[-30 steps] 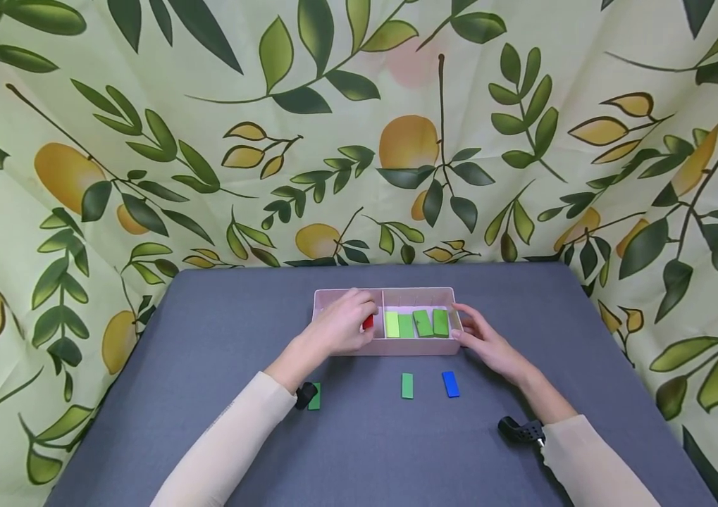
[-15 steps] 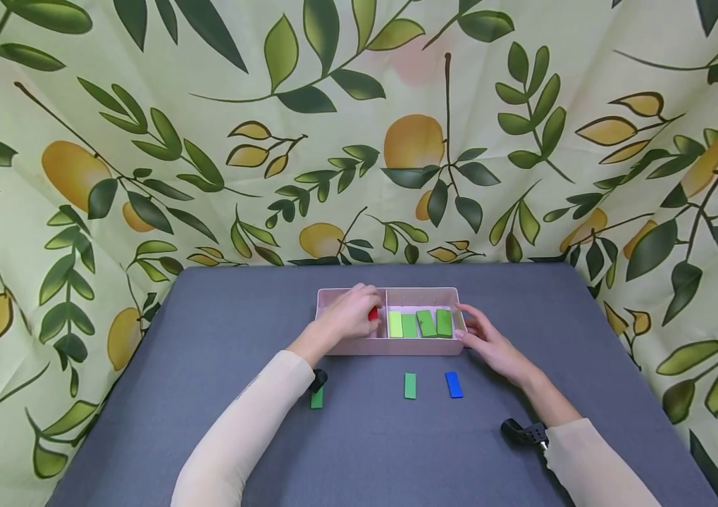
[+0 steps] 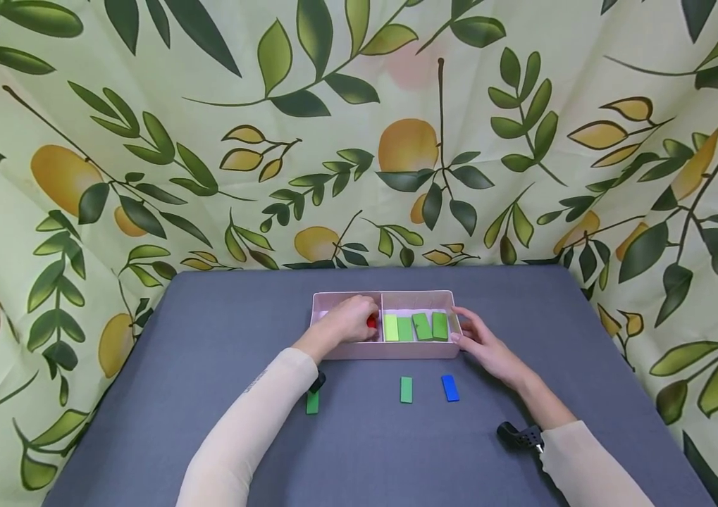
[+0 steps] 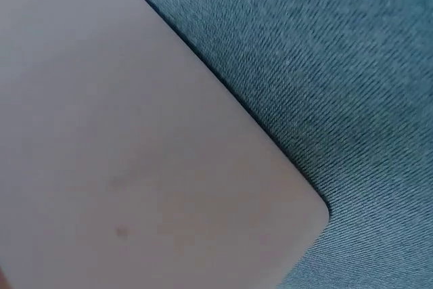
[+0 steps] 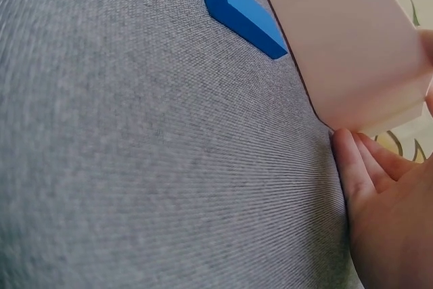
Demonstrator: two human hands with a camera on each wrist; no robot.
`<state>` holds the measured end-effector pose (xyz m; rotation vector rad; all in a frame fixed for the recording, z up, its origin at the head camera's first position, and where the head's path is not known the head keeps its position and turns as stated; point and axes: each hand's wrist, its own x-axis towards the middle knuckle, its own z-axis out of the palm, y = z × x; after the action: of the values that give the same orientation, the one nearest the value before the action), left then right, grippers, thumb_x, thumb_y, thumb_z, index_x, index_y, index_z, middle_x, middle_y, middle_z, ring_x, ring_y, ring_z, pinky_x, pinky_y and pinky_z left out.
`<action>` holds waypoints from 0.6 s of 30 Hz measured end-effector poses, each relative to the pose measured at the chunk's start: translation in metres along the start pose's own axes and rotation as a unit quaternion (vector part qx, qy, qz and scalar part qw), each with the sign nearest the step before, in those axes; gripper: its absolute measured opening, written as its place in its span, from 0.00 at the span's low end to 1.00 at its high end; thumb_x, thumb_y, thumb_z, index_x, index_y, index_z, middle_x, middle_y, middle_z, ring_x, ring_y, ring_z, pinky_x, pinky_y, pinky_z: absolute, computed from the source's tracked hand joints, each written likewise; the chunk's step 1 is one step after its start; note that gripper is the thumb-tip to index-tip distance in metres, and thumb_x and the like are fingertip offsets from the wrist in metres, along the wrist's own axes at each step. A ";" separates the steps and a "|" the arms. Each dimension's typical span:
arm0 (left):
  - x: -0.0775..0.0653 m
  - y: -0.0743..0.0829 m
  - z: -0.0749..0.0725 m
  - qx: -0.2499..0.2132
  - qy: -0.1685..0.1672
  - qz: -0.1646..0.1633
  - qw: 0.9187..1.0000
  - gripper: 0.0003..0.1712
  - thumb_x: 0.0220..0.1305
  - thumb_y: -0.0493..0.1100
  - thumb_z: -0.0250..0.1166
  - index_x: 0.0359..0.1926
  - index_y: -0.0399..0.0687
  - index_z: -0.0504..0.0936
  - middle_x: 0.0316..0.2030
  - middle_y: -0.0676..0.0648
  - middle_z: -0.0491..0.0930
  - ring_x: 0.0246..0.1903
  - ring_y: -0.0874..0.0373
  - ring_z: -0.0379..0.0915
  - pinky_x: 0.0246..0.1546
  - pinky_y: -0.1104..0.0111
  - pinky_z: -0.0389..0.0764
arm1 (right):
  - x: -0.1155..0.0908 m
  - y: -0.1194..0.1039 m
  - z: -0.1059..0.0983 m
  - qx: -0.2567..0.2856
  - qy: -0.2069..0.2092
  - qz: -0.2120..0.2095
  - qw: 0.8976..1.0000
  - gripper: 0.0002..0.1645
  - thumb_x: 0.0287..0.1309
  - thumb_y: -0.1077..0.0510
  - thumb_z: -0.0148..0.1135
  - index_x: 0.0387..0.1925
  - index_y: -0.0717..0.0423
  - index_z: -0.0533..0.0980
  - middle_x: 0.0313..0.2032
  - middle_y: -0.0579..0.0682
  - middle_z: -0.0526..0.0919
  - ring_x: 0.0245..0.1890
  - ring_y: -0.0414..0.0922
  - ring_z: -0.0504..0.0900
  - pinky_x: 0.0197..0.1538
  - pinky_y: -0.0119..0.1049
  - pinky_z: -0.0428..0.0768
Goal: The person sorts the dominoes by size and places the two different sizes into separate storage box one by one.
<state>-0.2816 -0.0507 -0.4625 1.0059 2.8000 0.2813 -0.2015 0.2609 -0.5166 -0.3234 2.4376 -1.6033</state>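
Observation:
A pale pink box (image 3: 359, 351) with two compartments lies on the table. My left hand (image 3: 344, 320) reaches into its left compartment and pinches a small red block (image 3: 371, 322), mostly covered by the fingers. My right hand (image 3: 482, 345) grips the box's right end, and in the right wrist view its fingers (image 5: 352, 167) touch the lower corner. The right compartment holds several green blocks in a row, among them a light green block (image 3: 391, 328) and a darker green block (image 3: 440, 326). In the left wrist view only the box wall (image 4: 149, 126) and table cloth show.
On the grey table (image 3: 359, 451) before the box lie a green block (image 3: 406, 389) and a blue block (image 3: 450, 388). Another green block (image 3: 312, 403) lies partly behind the left wrist's camera. A leaf-patterned cloth (image 3: 333, 141) hangs behind the table.
My left hand, with the red block, has shifted slightly right and lower within the left compartment, and the left forearm has swung right. The right hand stays at the box's end.

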 end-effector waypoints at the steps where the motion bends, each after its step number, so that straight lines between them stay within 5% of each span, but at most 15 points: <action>1: 0.002 -0.001 0.002 -0.009 -0.002 -0.002 1.000 0.06 0.61 0.41 0.71 0.38 0.44 0.84 0.32 0.50 0.77 0.36 0.55 0.72 0.40 0.67 0.75 | 0.000 0.000 0.000 -0.002 0.000 -0.002 1.000 0.39 0.76 0.49 0.54 0.79 0.45 0.50 0.67 0.67 0.67 0.64 0.59 0.70 0.64 0.54 0.69; 6: 0.003 -0.005 0.006 -0.025 -0.006 0.004 1.000 0.07 0.61 0.41 0.72 0.36 0.45 0.84 0.30 0.51 0.76 0.33 0.56 0.72 0.38 0.67 0.75 | 0.001 0.001 0.003 -0.008 0.000 -0.001 1.000 0.39 0.76 0.48 0.54 0.79 0.45 0.50 0.67 0.66 0.67 0.63 0.57 0.71 0.63 0.48 0.71; 18: -0.006 0.006 -0.010 0.070 0.039 0.032 0.996 0.10 0.67 0.45 0.67 0.46 0.48 0.86 0.43 0.50 0.83 0.44 0.55 0.76 0.47 0.61 0.80 | -0.002 -0.004 0.002 0.015 0.002 0.002 1.000 0.40 0.76 0.50 0.55 0.79 0.45 0.50 0.67 0.68 0.65 0.64 0.60 0.69 0.65 0.59 0.67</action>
<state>-0.2756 -0.0510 -0.4510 1.1393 2.8961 0.1375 -0.1987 0.2580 -0.5133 -0.3113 2.4145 -1.6386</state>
